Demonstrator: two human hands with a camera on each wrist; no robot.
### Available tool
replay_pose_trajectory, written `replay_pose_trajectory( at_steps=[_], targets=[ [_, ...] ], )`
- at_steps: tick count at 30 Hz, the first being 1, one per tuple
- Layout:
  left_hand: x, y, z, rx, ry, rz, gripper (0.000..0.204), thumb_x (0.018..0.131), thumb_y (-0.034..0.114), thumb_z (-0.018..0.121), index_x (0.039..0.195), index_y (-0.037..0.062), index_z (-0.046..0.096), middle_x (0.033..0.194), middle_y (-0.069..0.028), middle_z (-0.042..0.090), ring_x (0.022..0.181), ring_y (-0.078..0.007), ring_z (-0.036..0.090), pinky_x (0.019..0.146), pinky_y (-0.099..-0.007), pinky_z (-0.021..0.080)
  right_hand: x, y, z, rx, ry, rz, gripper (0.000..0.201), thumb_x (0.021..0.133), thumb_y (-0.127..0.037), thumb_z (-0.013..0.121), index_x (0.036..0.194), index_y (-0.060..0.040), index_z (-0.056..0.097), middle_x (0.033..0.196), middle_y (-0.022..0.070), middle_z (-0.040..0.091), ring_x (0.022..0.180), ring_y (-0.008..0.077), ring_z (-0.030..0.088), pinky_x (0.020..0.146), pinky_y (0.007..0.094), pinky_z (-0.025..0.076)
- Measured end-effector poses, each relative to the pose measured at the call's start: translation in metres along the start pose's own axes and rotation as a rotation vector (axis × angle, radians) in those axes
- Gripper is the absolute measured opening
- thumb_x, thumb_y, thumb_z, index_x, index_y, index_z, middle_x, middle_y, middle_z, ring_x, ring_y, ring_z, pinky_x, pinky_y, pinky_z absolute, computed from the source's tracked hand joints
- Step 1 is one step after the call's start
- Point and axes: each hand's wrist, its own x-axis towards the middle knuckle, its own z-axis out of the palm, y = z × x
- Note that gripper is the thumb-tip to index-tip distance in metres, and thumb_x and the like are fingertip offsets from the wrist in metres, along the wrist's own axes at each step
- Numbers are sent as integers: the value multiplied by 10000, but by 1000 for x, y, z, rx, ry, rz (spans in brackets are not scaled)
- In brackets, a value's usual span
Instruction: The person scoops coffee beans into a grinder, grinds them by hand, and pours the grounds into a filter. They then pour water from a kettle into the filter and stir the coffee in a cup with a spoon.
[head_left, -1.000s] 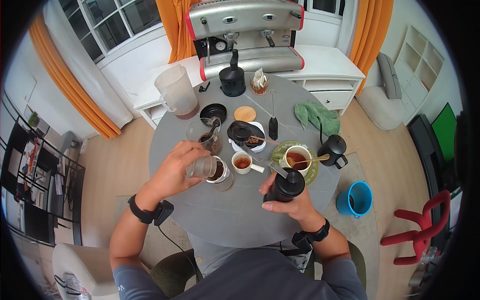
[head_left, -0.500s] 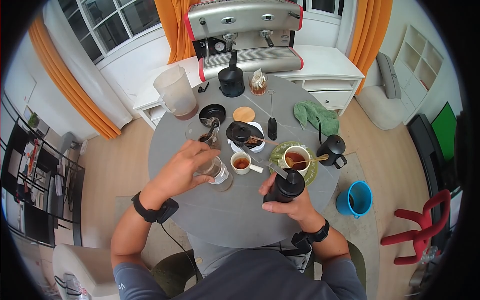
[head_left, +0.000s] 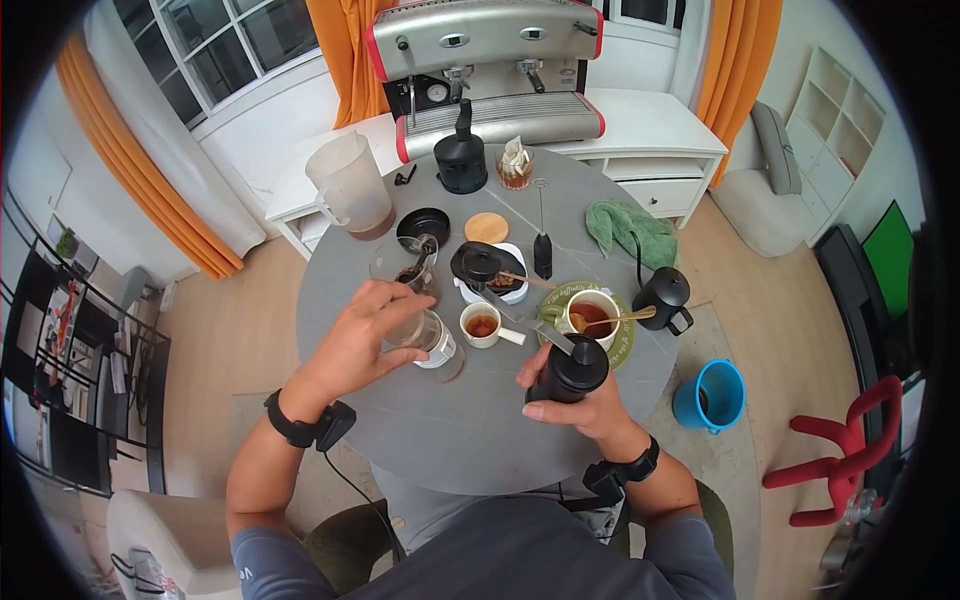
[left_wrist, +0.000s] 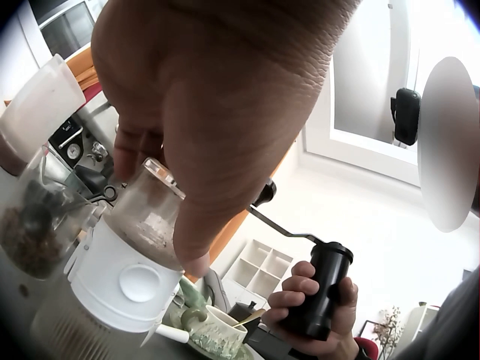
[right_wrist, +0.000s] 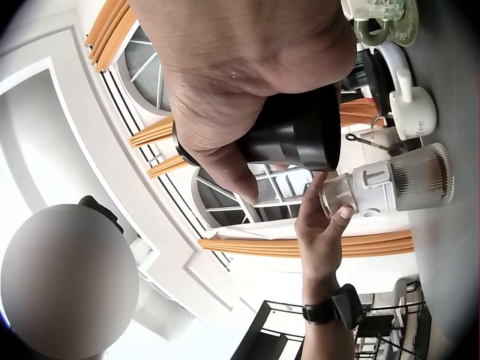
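Note:
My left hand pinches a small clear cup between thumb and fingers. The cup stands upside down on the mouth of a coffee maker with a white collar and a ribbed clear body, which rests on the table. My right hand grips a black hand coffee grinder by its body, its crank arm reaching toward the table's middle. A white handled cup with brown liquid sits between the hands. Behind my left hand is a clear jug holding brown matter and a black scoop.
On the round grey table stand a green saucer bearing a mug of tea, a black kettle, a scale, a plastic pitcher and a green towel. A blue bucket is on the floor.
My left hand has tipped the clear cup from lying sideways to upside down over the coffee maker, covering the dark grounds seen earlier. My right hand and the grinder have stayed put.

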Motion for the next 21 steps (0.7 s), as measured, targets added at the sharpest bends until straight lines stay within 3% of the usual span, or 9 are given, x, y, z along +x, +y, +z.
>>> replay_pose_trajectory(
  at_steps=[3,5,8,12,14,16,17,19,21],
  targets=[
    [-4,-7,-6,-50,80,-13,633,686,153,910,1260,76,655,1243,-105,614,1143,-299,580,962,-398,494,-1,1,0,9,6,6,513,681,22,874,1100,-61,589,955,66,670,994,216,651,908,398,515],
    [-10,-11,-11,-306,63,-240,621,693,143,926,1230,57,627,1253,-82,613,1155,-239,592,968,-385,495,-1,1,1,15,0,13,512,682,24,873,1099,-61,590,957,66,670,993,216,651,907,399,516],
    [-21,-29,-2,-576,101,-310,686,695,106,935,1275,55,573,1255,-64,596,1177,-186,580,987,-367,498,2,-1,1,15,-3,-13,515,681,28,872,1102,-62,588,959,67,669,995,218,651,907,405,516],
    [-28,-45,10,-766,132,-295,741,696,67,933,1319,64,533,1269,-61,575,1197,-178,573,1013,-347,495,1,-3,1,24,11,-6,522,676,33,872,1104,-61,587,958,69,667,997,221,651,909,403,512],
    [-29,-45,11,-902,200,-278,727,707,-28,892,1324,73,522,1216,-53,598,1158,-166,600,1021,-323,513,1,-2,3,20,3,-4,525,673,34,872,1104,-59,587,958,70,667,998,222,651,909,402,511],
    [-30,-39,7,-940,198,-309,740,705,-52,880,1339,66,518,1229,-54,599,1165,-171,600,1023,-323,512,2,-2,8,83,66,-63,374,697,-103,899,986,-48,668,945,28,696,880,121,632,805,292,502],
    [-31,-37,6,-980,193,-343,753,703,-77,867,1353,59,514,1242,-56,600,1171,-175,600,1026,-324,512,2,-2,6,83,67,-66,374,697,-103,899,986,-48,668,945,28,696,880,121,632,805,292,502],
    [-36,-36,6,-1046,141,-390,785,689,-89,863,1373,64,508,1259,-58,598,1194,-183,596,1040,-335,502,1,1,2,7,2,-6,528,666,38,870,1097,-63,582,954,67,665,993,221,648,908,404,509],
    [-46,-40,9,-1112,92,-438,818,676,-102,859,1392,68,502,1275,-60,596,1218,-191,592,1054,-346,491,2,0,3,20,4,-12,528,665,39,870,1095,-63,582,952,66,665,992,221,649,908,405,509]
  ],
)
